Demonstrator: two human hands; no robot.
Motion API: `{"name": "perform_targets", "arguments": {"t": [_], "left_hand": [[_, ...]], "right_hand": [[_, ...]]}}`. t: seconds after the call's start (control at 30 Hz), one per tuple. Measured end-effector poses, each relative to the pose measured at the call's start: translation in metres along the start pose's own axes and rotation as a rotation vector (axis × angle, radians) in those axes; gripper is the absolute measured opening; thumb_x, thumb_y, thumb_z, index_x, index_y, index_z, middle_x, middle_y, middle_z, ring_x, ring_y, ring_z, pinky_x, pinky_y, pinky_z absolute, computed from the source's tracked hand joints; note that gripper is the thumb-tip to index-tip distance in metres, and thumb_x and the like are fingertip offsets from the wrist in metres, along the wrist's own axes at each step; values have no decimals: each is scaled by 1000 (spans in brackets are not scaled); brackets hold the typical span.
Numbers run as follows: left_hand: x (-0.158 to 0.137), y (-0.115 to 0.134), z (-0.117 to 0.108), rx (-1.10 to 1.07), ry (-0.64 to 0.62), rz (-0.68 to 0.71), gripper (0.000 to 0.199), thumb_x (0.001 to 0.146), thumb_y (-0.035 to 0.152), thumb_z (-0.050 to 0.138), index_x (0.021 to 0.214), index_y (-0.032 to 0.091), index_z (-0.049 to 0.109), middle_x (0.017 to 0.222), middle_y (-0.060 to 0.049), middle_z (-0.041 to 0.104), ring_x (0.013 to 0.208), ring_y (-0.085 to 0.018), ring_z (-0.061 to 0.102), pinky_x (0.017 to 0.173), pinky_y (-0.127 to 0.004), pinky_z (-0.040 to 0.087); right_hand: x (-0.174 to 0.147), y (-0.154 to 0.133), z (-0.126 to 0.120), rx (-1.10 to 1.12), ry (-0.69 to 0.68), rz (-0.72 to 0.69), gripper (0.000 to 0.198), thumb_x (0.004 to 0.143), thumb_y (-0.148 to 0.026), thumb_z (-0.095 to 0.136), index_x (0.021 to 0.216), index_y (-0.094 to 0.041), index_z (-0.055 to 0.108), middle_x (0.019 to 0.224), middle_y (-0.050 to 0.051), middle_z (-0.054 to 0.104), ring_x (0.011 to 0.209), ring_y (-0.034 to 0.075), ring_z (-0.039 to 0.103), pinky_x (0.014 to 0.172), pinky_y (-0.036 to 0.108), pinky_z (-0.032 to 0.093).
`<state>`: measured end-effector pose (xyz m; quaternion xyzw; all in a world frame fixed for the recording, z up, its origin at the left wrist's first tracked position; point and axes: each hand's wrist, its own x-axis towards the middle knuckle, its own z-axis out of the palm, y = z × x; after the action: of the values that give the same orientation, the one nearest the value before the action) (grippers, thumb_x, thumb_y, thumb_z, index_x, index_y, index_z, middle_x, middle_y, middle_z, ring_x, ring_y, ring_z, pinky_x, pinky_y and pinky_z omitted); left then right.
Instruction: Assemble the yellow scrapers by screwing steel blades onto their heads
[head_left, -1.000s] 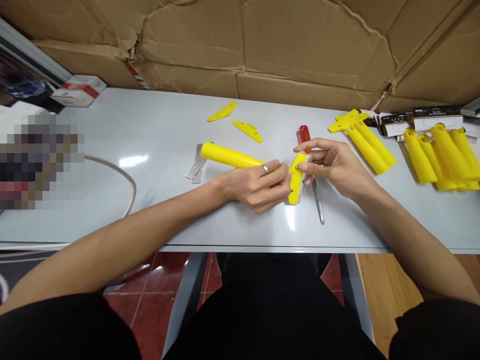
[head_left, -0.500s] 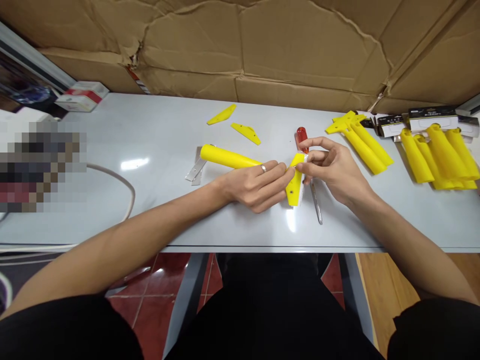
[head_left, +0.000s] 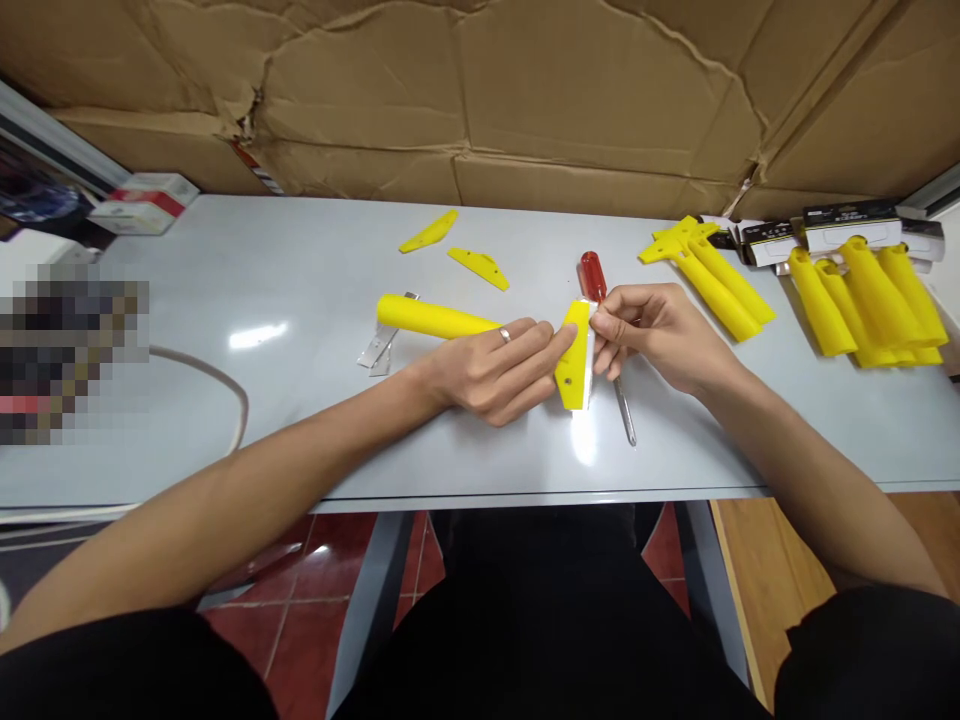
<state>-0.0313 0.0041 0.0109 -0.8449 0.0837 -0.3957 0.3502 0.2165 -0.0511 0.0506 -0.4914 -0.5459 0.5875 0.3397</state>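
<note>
My left hand point(head_left: 491, 375) is wrapped over a yellow scraper point(head_left: 435, 317), its round handle pointing left. One left finger lies against the scraper's flat yellow head point(head_left: 574, 365), where a small screw shows. A thin pale blade point(head_left: 589, 375) runs along the head's right edge. My right hand point(head_left: 649, 330) has its thumb and fingers closed on the upper end of that blade edge. Beneath the right hand lies a screwdriver point(head_left: 592, 273) with a red handle, its metal shaft pointing toward me. Flat metal blades point(head_left: 379, 348) rest partly under the scraper's handle.
Two yellow plates point(head_left: 429, 232) lie farther back on the grey table point(head_left: 315, 260). To the right are yellow scraper parts point(head_left: 720, 290), several yellow handles point(head_left: 877, 295) and black-and-white boxes point(head_left: 851, 225). Cardboard point(head_left: 525, 90) stands along the back. A white cable point(head_left: 232, 385) curves at left.
My right fingers have shifted from the face of the yellow head to the blade's upper end. The left fingertip now rests on the head. The whole view has turned slightly.
</note>
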Motion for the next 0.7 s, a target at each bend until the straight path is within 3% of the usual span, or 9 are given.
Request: {"name": "perform_targets", "arguments": {"t": [0.13,0.23,0.3,0.37,0.47,0.57,0.63,0.7], "left_hand": [[-5,2,0,-109,-27,-40,25,102,12,69,78,18,65,115,-14,85,96,-25,82,65,-36,68],[-6,2,2,-16,-49,12,28,104,12,65,76,19,64,109,-12,85,91,-22,81,64,-34,68],[-8,2,5,13,-36,2,29,103,11,64,75,19,62,109,-12,85,89,-21,80,63,-33,66],[-10,3,8,-42,1,-95,26,100,6,67,78,19,60,116,-14,84,93,-22,79,65,-35,65],[-8,6,4,-204,52,-346,22,98,1,66,88,20,62,124,-14,83,98,-22,78,72,-38,66],[8,4,-11,-434,118,-762,18,99,9,73,91,22,65,114,-7,85,95,-19,78,79,-39,66],[23,-3,-25,-611,187,-1164,20,94,16,84,86,22,67,103,-3,84,91,-17,77,79,-37,65],[35,-14,-36,-820,277,-1462,28,85,25,95,79,22,69,80,3,76,68,-10,68,59,-30,56]], "right_hand": [[2,6,6,27,38,-34,69,69,-71,95,88,-11,67,78,6,69,62,12,69,52,24,57],[5,6,11,3,59,-18,74,65,-76,95,87,-12,67,77,6,69,61,12,69,51,24,56],[3,-1,5,-97,70,-10,75,68,-81,90,85,-12,67,76,7,69,61,12,67,53,26,56],[-3,-13,-13,-295,141,-42,76,76,-86,81,82,-12,68,73,9,68,59,11,64,54,27,54],[-19,-31,-58,-660,232,-25,74,85,-85,73,82,-11,72,73,11,69,57,9,60,55,27,49],[-32,-37,-100,-953,50,196,55,90,-67,76,96,-13,80,85,11,75,63,10,63,59,27,46],[-35,-37,-110,-1100,-69,256,37,93,-51,75,105,-17,83,100,8,78,74,11,67,67,27,47],[-33,-36,-104,-1191,-120,264,25,94,-39,73,108,-20,83,109,4,78,84,10,69,74,26,47]]}}
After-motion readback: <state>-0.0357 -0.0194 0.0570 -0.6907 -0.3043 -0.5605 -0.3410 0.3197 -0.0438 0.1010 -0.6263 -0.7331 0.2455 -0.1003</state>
